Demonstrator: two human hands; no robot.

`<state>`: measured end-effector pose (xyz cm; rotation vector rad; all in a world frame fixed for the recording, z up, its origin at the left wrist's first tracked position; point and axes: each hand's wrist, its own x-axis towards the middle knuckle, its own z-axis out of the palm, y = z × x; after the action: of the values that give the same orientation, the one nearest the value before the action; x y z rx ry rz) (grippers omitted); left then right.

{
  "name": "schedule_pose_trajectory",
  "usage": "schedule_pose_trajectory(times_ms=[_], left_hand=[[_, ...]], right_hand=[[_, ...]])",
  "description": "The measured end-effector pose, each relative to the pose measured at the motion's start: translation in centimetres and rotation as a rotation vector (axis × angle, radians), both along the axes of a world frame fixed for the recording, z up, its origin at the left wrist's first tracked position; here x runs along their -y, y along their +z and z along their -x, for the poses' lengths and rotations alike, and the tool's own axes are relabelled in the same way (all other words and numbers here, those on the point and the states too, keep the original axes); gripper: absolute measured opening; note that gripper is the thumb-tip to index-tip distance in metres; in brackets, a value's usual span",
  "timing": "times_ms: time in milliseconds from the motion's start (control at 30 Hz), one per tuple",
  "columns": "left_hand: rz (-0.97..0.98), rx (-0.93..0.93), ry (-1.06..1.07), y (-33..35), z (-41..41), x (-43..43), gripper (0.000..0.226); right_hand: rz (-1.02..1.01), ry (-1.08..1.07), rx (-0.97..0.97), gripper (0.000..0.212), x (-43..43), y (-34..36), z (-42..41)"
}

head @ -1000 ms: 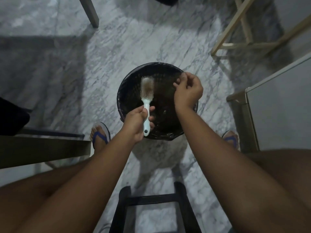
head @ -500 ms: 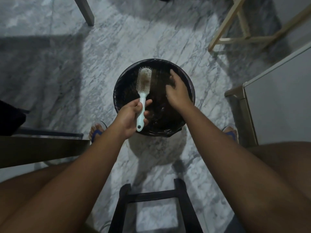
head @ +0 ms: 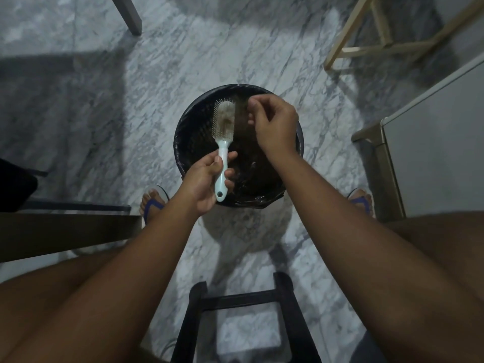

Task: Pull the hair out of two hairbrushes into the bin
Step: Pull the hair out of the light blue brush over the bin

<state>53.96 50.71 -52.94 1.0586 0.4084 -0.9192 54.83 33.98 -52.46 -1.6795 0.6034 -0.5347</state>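
A round black bin (head: 183, 142) lined with a black bag stands on the marble floor between my feet. Over it my left hand (head: 204, 179) grips the handle of a pale blue hairbrush (head: 224, 134), bristles up, with a mat of brownish hair in them. My right hand (head: 275, 124) hovers just right of the brush head, fingertips pinched on a blurred brown strand of hair (head: 239, 113) that stretches beside the brush. Only one brush is in view.
A black stool frame (head: 235, 299) sits below my arms. A dark table edge (head: 65, 231) is at the left, a white cabinet (head: 432, 153) at the right, and a wooden chair frame (head: 372, 48) at the back right. My feet wear blue sandals.
My right hand dipped flat into the bin half a second ago, and has now come back up to the brush head with fingers pinched on hair. The brush stayed nearly still.
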Motion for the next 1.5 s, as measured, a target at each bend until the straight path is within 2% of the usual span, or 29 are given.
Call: schedule_pose_trajectory(times_ms=[100,200,267,300,333,433,467,500,533,600,700,733,767,900,1033,1167,1300,1500], left_hand=[[0.008,-0.040,0.068,-0.6,-0.1,0.0,0.033],[0.013,-0.129,0.201,-1.6,-0.5,-0.8,0.035],[0.003,-0.129,0.243,-2.3,-0.7,-1.6,0.036],[0.001,-0.114,0.240,-2.4,-0.8,-2.0,0.038],[0.001,-0.096,0.227,-2.5,-0.9,-2.2,0.039],[0.024,-0.043,0.177,-1.9,-1.1,-2.1,0.040],[0.025,-0.028,0.160,-1.6,-1.1,-2.0,0.039],[0.025,-0.018,0.143,-1.4,-1.2,-1.9,0.038],[0.025,-0.008,0.127,-1.2,-1.2,-1.8,0.037],[0.027,0.011,0.091,-0.8,-1.2,-1.7,0.036],[0.010,0.030,0.038,-0.1,-1.0,-1.2,0.030],[0.009,0.034,0.026,0.0,-0.9,-1.0,0.029],[0.013,0.036,0.015,0.2,-0.8,-0.9,0.029],[0.022,0.042,-0.024,0.2,-0.8,-0.6,0.034],[0.002,0.046,-0.018,0.3,-0.8,-0.2,0.032],[-0.042,0.049,0.001,0.2,-1.0,0.0,0.031],[-0.096,0.045,0.055,0.0,-1.0,0.4,0.034],[-0.101,0.003,0.104,0.6,-1.3,1.4,0.028]], right_hand=[[0.063,-0.086,0.090,0.012,0.0,0.9,0.2],[0.028,-0.276,0.207,0.009,0.5,1.6,0.2],[0.077,-0.404,0.208,0.010,1.1,1.6,0.3],[0.136,-0.395,0.126,0.011,1.4,1.3,0.3],[0.202,-0.290,-0.037,0.012,1.7,1.1,0.4],[0.362,0.348,-0.879,0.024,1.7,-0.9,1.1],[0.393,0.509,-1.109,0.036,1.5,-1.5,1.2],[0.418,0.600,-1.210,0.050,1.3,-2.1,1.2],[0.417,0.617,-1.183,0.060,1.1,-2.3,1.1],[0.313,0.524,-0.864,0.066,0.7,-2.1,0.6],[-0.178,0.336,-0.419,0.065,0.1,-1.4,-0.3],[-0.310,0.339,-0.350,0.063,-0.2,-1.0,-0.4],[-0.360,0.365,-0.313,0.058,-0.4,-0.7,-0.6],[-0.273,0.338,-0.268,0.036,-0.6,-0.4,-1.0],[-0.031,0.272,-0.319,0.016,-0.2,0.0,-1.2],[0.056,0.235,-0.268,0.013,-0.1,0.1,-1.1],[0.223,0.182,-0.127,0.017,-0.1,0.4,-0.3],[0.282,-0.037,0.097,0.016,-0.6,0.6,1.0]])
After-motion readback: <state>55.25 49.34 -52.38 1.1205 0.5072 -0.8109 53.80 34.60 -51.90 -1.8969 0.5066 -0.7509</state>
